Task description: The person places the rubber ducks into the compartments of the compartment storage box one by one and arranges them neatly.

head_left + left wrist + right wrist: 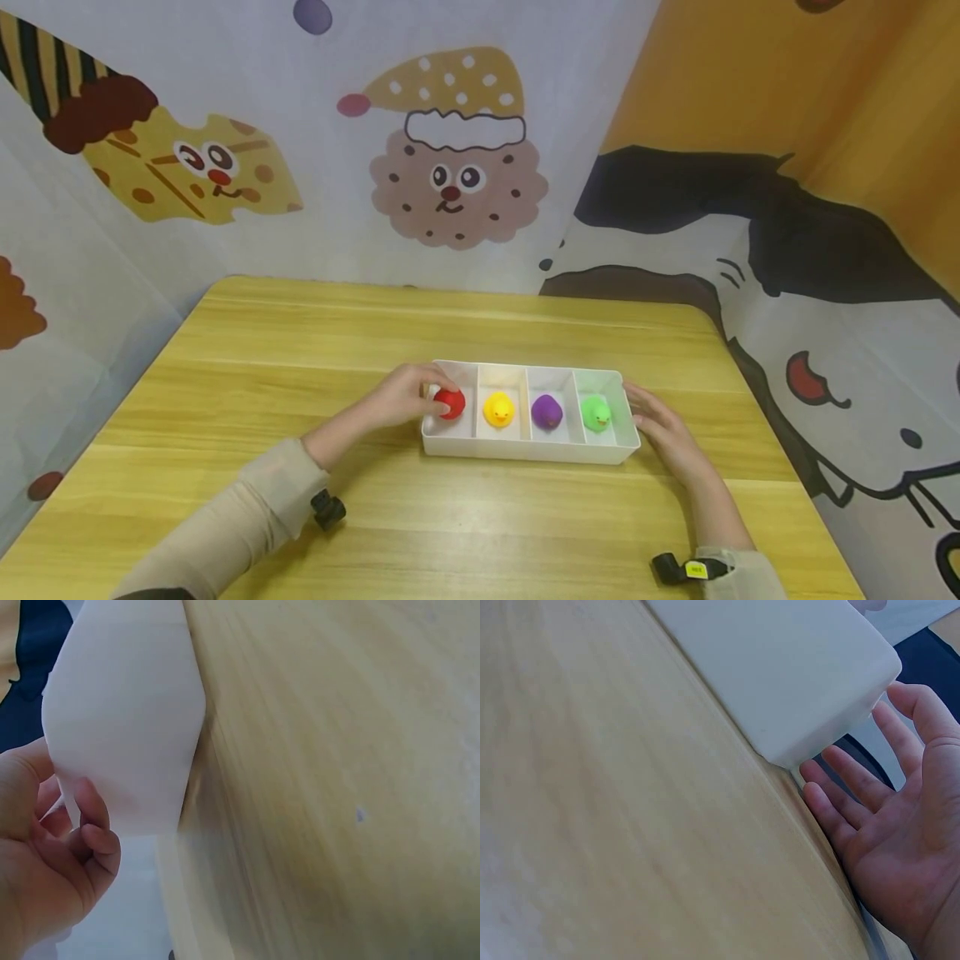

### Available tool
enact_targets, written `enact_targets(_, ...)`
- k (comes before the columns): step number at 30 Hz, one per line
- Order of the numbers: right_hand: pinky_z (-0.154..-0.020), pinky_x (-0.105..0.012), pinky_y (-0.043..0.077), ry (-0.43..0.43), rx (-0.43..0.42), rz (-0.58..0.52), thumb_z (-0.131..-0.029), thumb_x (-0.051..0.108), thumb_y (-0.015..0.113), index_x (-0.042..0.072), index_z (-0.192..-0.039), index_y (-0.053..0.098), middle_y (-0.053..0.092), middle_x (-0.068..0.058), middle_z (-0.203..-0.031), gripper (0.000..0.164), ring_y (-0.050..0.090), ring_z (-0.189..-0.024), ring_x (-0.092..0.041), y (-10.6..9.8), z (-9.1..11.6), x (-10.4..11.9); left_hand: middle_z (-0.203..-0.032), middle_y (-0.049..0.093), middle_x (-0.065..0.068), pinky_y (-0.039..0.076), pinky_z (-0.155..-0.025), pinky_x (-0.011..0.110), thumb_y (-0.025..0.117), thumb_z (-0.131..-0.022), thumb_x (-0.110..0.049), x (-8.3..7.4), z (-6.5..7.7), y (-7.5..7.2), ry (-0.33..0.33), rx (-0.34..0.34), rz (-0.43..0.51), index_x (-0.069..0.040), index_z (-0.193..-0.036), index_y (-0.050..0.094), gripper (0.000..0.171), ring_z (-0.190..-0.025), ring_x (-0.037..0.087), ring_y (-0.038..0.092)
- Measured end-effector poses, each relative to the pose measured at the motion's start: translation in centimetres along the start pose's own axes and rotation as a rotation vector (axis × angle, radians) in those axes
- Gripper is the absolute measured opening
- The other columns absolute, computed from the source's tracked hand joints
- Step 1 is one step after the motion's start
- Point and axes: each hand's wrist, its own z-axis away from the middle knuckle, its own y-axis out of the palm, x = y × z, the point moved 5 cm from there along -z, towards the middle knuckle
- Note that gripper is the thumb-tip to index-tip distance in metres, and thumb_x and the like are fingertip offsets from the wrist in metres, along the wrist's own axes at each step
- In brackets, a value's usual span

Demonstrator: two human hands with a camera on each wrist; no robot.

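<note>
A white divided box (525,451) stands on the table with one small toy duck in each compartment. From left to right they are a red toy duck (454,403), a yellow duck (498,409), a purple duck (547,412) and a green duck (596,413). Over the box's left end reaches my left hand (401,395), its thumb and forefinger pinching the red duck and partly covering it. The left wrist view shows its other fingers curled outside the end wall. My right hand (667,432) is at the right end, fingers extended along that wall (840,720).
The wooden table (480,525) extends around the box on every side. Behind it hangs a cartoon-printed cloth (300,250), which continues along both sides. Dark wrist cameras (327,509) are strapped near both sleeves.
</note>
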Motion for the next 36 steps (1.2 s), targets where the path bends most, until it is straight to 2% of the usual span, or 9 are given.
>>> enact_targets(6, -0.095, -0.02, 0.039, -0.01, 0.002, -0.005, -0.101, 0.007, 0.046, 0.0, -0.146, 0.032, 0.036, -0.014, -0.148, 0.048, 0.049, -0.12, -0.01, -0.1, 0.0, -0.2, -0.104, 0.068, 0.001, 0.049, -0.083, 0.037, 0.076, -0.08, -0.001, 0.1, -0.3, 0.4, 0.0, 0.008, -0.023, -0.006, -0.104, 0.073, 0.025, -0.099, 0.02, 0.058)
enact_targets(13, -0.095, -0.02, 0.039, -0.017, 0.004, -0.009, -0.101, 0.006, 0.045, 0.0, -0.146, 0.032, 0.039, -0.009, -0.147, 0.048, 0.049, -0.12, -0.009, -0.1, -0.1, -0.2, -0.105, 0.068, 0.0, 0.045, -0.092, 0.043, 0.077, -0.078, -0.002, 0.2, -0.5, 0.7, -0.018, 0.012, -0.042, -0.006, -0.102, 0.074, 0.024, -0.103, 0.021, 0.057)
enact_targets(22, -0.095, -0.021, 0.04, -0.012, 0.002, 0.004, -0.1, 0.007, 0.046, -0.001, -0.146, 0.032, 0.042, -0.006, -0.146, 0.048, 0.05, -0.118, -0.009, -0.1, -0.1, -0.1, -0.102, 0.068, 0.0, 0.046, -0.089, 0.042, 0.079, -0.077, -0.003, 0.2, -0.9, 1.0, -0.086, 0.001, -0.094, -0.006, -0.1, 0.075, 0.024, -0.099, 0.02, 0.058)
enact_targets(30, -0.094, -0.021, 0.041, -0.019, 0.001, 0.003, -0.1, 0.005, 0.045, -0.002, -0.146, 0.032, 0.043, -0.004, -0.145, 0.048, 0.051, -0.117, -0.009, -0.1, -0.1, -0.2, -0.103, 0.067, 0.001, 0.047, -0.088, 0.04, 0.08, -0.076, -0.005, 0.3, -0.9, 1.3, -0.185, 0.001, -0.127, -0.009, -0.098, 0.075, 0.023, -0.101, 0.022, 0.057)
enact_targets(36, -0.094, -0.021, 0.041, -0.019, 0.002, -0.005, -0.1, 0.005, 0.045, -0.001, -0.146, 0.032, 0.043, -0.003, -0.144, 0.047, 0.05, -0.118, -0.01, 0.0, -0.1, -0.2, -0.104, 0.067, 0.002, 0.046, -0.089, 0.041, 0.081, -0.075, -0.007, 0.3, -0.9, 1.2, -0.222, 0.007, -0.16, -0.01, -0.095, 0.075, 0.021, -0.103, 0.022, 0.057)
